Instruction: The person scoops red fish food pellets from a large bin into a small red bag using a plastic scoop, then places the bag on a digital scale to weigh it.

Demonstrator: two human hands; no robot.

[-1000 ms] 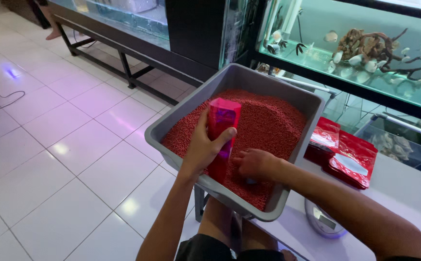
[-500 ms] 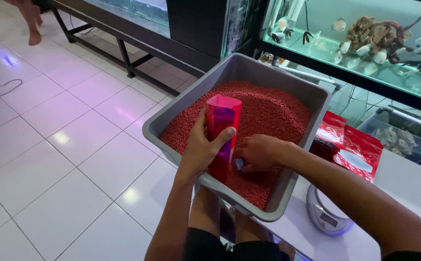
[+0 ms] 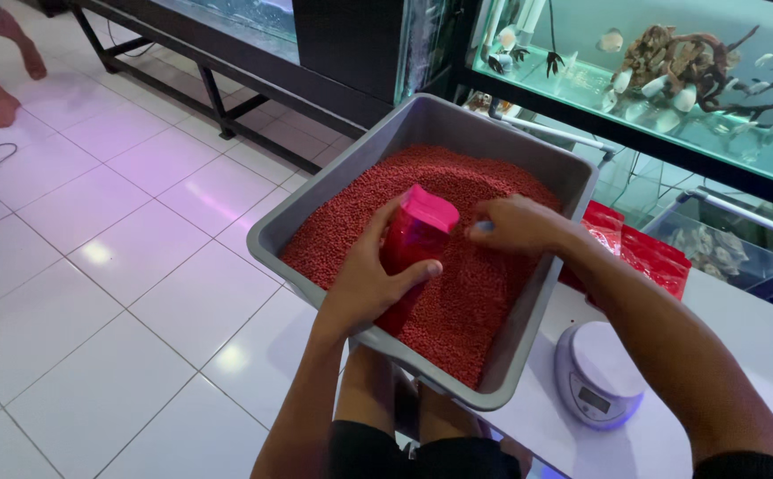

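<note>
I note my left hand (image 3: 370, 288) wrapped around a red pouch (image 3: 413, 244), thumb across its front and fingers behind, holding it upright with its base sunk in the red pellets (image 3: 484, 275) that fill the grey tub (image 3: 333, 186). My right hand (image 3: 515, 224) sits just beside the pouch's open top, on the far side from my left, fingers curled around something small and pale; I cannot tell what it is, most likely a scoop. The tub rests tilted on the edge of a white counter (image 3: 759, 337), near my knees. A small round scale (image 3: 596, 372) stands on the counter just below my right forearm, and more red pouches (image 3: 648, 257) lie beyond that forearm, near the tub's wall. In my judgement the step in hand is filling the pouch. To do it well I would keep the pouch mouth spread and vertical with the left hand, bring the right directly over the opening before tipping, and work above the tub so spilled pellets fall back in. The tub's overhang warrants care: pressing on its near rim could tip it.
</note>
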